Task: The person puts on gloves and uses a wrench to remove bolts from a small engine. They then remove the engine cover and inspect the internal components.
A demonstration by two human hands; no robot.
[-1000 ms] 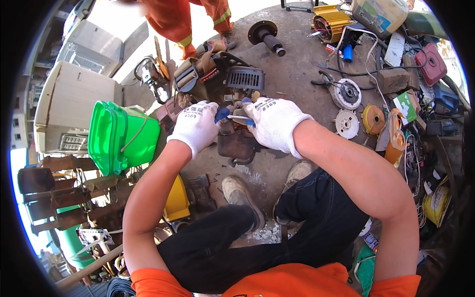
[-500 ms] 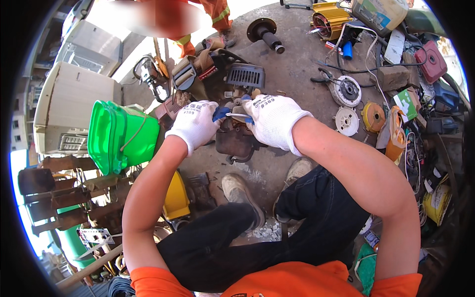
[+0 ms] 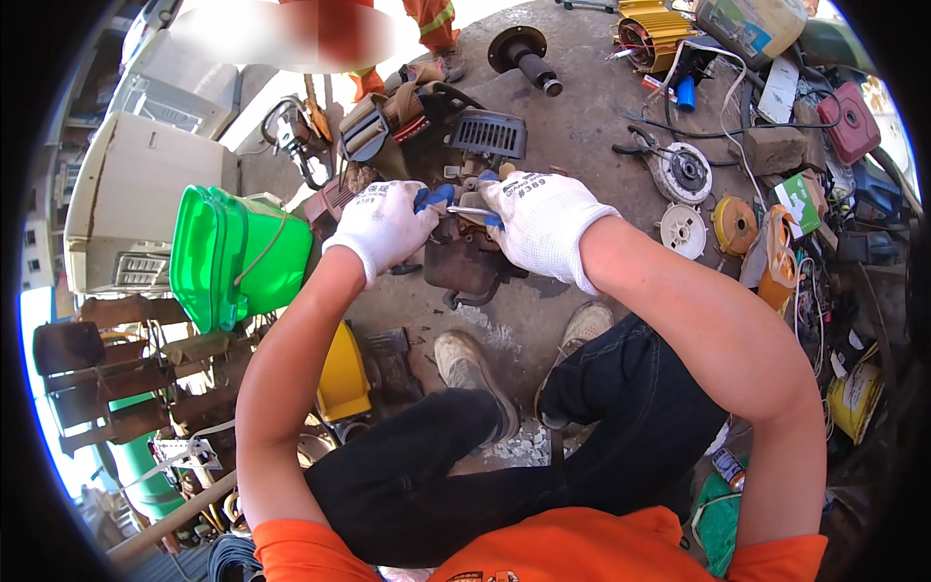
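A small dirty engine [image 3: 464, 264] with a dark brown casing sits on the ground in front of my feet. My right hand [image 3: 543, 218], in a white glove with blue fingertips, is closed at its right side around a slim silver metal tool [image 3: 470, 210] that points left; the tool's exact kind is unclear. From the left, my left hand [image 3: 388, 223], gloved alike, reaches to the engine's upper part with its fingers pinched near the tool's tip. Whatever those fingers grip is hidden. Just beyond the hands lies a black slotted cover [image 3: 489, 134].
A bright green bucket [image 3: 267, 254] stands to the left, by large beige casings [image 3: 145, 194]. On the right lie a white reel [image 3: 683, 229], a yellow disc [image 3: 734, 225], cables and a red tank [image 3: 847, 121]. Beyond is a chainsaw [image 3: 293, 141]; a person in orange trousers [image 3: 433, 21] stands there.
Both hands stay at the engine with only slight shifts; the left moves a little. The silver tool is still in my right hand. The whole view has tilted slightly.
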